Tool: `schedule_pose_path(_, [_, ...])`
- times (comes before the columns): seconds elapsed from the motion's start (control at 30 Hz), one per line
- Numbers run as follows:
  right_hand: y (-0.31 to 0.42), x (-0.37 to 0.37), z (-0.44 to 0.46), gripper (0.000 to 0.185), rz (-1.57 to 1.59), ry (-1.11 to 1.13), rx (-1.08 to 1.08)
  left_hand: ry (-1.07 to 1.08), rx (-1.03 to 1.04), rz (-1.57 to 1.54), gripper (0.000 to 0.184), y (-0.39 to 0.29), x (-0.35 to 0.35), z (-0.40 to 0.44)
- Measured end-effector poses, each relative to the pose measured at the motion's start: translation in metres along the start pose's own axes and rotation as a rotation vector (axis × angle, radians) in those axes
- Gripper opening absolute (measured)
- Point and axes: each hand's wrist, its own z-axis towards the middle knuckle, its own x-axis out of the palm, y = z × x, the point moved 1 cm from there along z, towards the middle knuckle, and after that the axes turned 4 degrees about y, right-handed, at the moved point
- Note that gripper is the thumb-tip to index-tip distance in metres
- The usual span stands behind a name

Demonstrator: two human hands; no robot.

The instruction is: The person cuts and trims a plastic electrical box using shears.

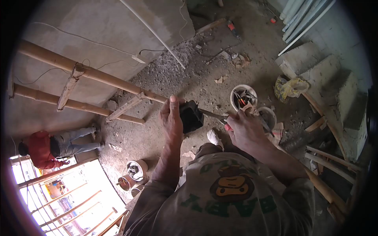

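Observation:
My left hand is closed round one side of a black, open-sided box, its thumb along the edge. From the other side my right hand grips a hand tool with a narrow metal blade and some red at the grip. The blade's tip meets the box's near-right wall; whether it is inside the box I cannot tell. Most of the tool's handle is hidden by my fingers. Just beyond my right hand stands a white bucket with several tools in it.
A wooden ladder slants in from the left. A person in a red top is beside the bright opening. Buckets, rubble, a red power tool, concrete blocks and white pipes lie around.

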Motion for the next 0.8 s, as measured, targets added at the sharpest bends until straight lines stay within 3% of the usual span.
schedule_pose_path(0.23, [-0.006,0.008,0.009,0.025,0.334,-0.030,0.147,-0.025,-0.043,-0.058,0.047,-0.003,0.010,-0.018])
schedule_pose_path(0.37, [-0.010,0.005,-0.001,0.025,0.427,0.017,0.151,-0.021,-0.152,-0.366,0.047,-0.011,0.003,-0.012])
schedule_pose_path(0.47, [-0.008,0.000,-0.008,0.026,0.421,-0.016,0.106,0.008,-0.202,-0.397,0.049,-0.007,-0.011,-0.006])
schedule_pose_path(0.57, [-0.010,-0.019,-0.012,0.026,0.513,0.092,0.032,0.058,-0.078,-0.443,0.050,0.012,-0.016,0.003])
schedule_pose_path(0.67, [-0.013,-0.032,-0.013,0.023,0.494,0.192,-0.061,0.265,-0.028,-0.426,0.051,0.001,-0.013,0.001])
schedule_pose_path(0.8, [-0.008,-0.059,-0.007,0.019,0.311,0.283,-0.178,0.329,-0.089,-0.357,0.053,0.001,-0.010,0.003])
